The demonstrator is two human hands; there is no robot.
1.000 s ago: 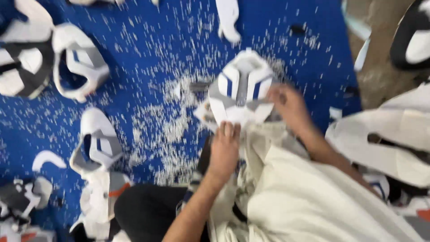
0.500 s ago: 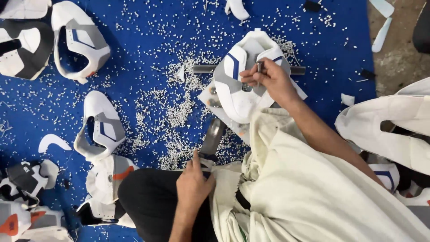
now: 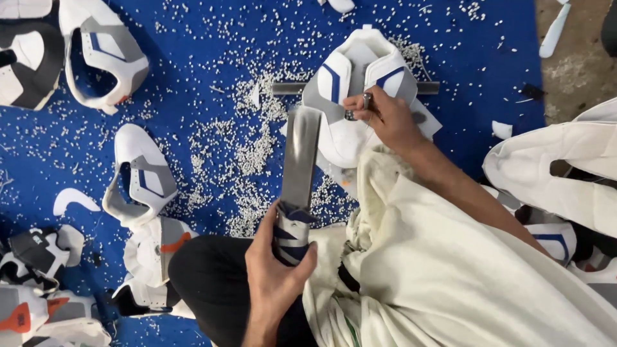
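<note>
While the left hand (image 3: 276, 270) wraps tight around the taped handle of a flat metal bar (image 3: 300, 160), its blade points up. Right hand (image 3: 385, 119) pinches a small metal punch (image 3: 367, 101) against the white shoe upper (image 3: 350, 96).

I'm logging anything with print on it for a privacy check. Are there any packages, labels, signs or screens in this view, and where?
None in view: no package, label, sign or screen shows.
The left hand grips a flat metal bar by its taped handle.
The right hand holds a small metal punch on a white, grey and blue shoe upper.
All lies on a blue mat.
</note>
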